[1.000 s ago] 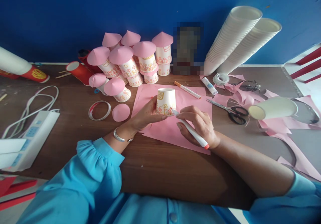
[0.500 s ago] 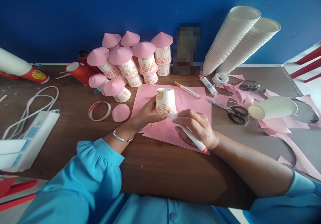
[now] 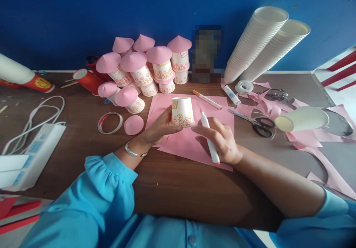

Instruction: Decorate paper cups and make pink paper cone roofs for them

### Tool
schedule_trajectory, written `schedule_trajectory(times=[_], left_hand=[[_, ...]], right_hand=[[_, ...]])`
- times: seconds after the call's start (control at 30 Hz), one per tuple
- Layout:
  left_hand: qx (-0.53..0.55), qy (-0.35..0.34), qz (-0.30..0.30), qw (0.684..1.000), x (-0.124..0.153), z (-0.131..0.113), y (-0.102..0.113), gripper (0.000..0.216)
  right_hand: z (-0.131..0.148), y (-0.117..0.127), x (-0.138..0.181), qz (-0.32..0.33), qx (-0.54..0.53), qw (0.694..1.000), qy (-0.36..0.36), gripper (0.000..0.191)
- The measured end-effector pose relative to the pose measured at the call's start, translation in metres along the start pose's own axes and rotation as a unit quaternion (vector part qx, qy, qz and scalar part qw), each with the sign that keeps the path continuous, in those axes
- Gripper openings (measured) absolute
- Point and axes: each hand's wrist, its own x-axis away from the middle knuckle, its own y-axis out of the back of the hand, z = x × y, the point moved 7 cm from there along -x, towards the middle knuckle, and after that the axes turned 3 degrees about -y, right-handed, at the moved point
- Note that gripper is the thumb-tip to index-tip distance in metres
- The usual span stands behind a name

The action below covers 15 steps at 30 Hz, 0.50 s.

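My left hand (image 3: 162,125) is closed round a white paper cup (image 3: 182,111), held upside down with its narrow end up. Orange and red flowers run along the cup's lower edge, and a yellow-brown grid is drawn near its top left. A white felt-tip pen (image 3: 210,138) with a red tip and red end is gripped in my right hand (image 3: 222,140). The pen tip points up, just right of the cup and apart from it. Beneath both hands lie pink paper sheets (image 3: 189,153). An orange-capped pen (image 3: 207,99) rests on the paper behind the cup.
Several decorated cup towers with pink cone roofs (image 3: 160,55) stand at the back. Two tall stacks of paper cups (image 3: 254,40) lean by the blue wall. Scissors (image 3: 257,122), a glue tube (image 3: 231,95), tape (image 3: 244,87) and pink scraps (image 3: 308,138) lie right; a power strip (image 3: 41,155) lies left.
The pen has left the cup's lower edge, moved right and swung more upright, its red tip now visible. The cup has shifted slightly left in my left hand.
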Motion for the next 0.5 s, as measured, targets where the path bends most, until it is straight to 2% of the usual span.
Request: schedule_trajectory(times=[0.17,0.4,0.5], left_hand=[[0.045,-0.005,-0.01,0.999,0.002,0.0,0.0,0.059],[0.056,-0.02,-0.002,0.998,0.005,-0.007,-0.004,0.065],[0.065,-0.02,-0.002,0.998,0.006,-0.006,-0.003,0.066]], right_hand=[[-0.019,-0.001,0.002,-0.023,-0.016,0.995,-0.099,0.032],[-0.015,-0.004,0.003,-0.006,-0.01,0.998,-0.068,0.035],[-0.017,-0.004,0.003,-0.007,-0.001,0.997,-0.078,0.04]])
